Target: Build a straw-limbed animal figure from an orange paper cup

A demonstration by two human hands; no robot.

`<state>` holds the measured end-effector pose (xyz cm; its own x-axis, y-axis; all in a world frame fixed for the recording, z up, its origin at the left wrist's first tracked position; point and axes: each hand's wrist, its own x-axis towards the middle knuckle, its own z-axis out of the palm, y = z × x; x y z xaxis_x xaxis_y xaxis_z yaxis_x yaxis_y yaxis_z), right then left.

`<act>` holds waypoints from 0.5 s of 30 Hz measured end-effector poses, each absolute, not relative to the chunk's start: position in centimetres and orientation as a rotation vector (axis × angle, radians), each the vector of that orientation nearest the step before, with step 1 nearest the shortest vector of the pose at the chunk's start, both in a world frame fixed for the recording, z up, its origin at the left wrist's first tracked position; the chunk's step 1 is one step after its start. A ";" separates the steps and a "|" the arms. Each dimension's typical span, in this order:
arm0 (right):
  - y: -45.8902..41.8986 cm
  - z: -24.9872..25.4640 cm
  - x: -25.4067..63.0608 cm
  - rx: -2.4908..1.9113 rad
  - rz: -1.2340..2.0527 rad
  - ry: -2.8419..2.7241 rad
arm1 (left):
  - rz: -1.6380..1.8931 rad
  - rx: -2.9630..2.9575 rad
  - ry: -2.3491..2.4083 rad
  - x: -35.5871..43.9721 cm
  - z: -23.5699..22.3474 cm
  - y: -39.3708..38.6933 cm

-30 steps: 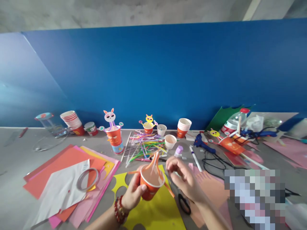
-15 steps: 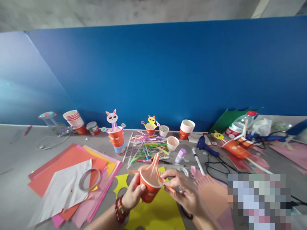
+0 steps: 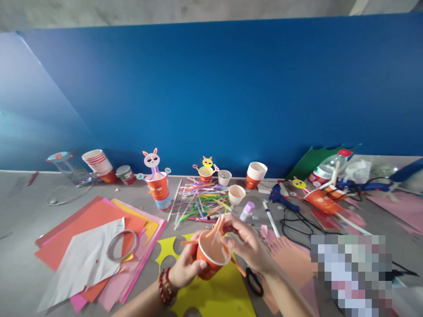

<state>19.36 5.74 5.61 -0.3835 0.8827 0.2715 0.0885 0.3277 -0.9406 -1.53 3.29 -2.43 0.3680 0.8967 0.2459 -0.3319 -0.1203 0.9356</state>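
Note:
My left hand (image 3: pixel 185 269) grips an orange paper cup (image 3: pixel 211 261) from the side, tilted toward me, just above a yellow paper sheet (image 3: pixel 214 295) with round cut-outs. Orange straws (image 3: pixel 215 226) stick out of the cup, one through its side. My right hand (image 3: pixel 246 243) reaches over the cup's far rim and pinches the top of an orange straw. A red bead bracelet sits on my left wrist.
Stacked coloured paper with a tape ring (image 3: pixel 121 246) lies to the left. Loose straws (image 3: pixel 201 201), finished bunny cups (image 3: pixel 157 187), cup stacks (image 3: pixel 255 174), a glue stick (image 3: pixel 247 210), a white pen (image 3: pixel 270 218), a blue glue gun (image 3: pixel 280 198), scissors (image 3: pixel 254 281) and a bottle (image 3: pixel 328 166) fill the table before a blue wall.
My right hand moved up from the straw at the cup's right side to the straw tops over the rim. The cup dropped slightly and tilted more toward me.

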 end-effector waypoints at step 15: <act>3.2 0.8 18.4 -1.122 1.376 -1.324 | 1.239 0.697 0.612 -0.4 -3.3 4.4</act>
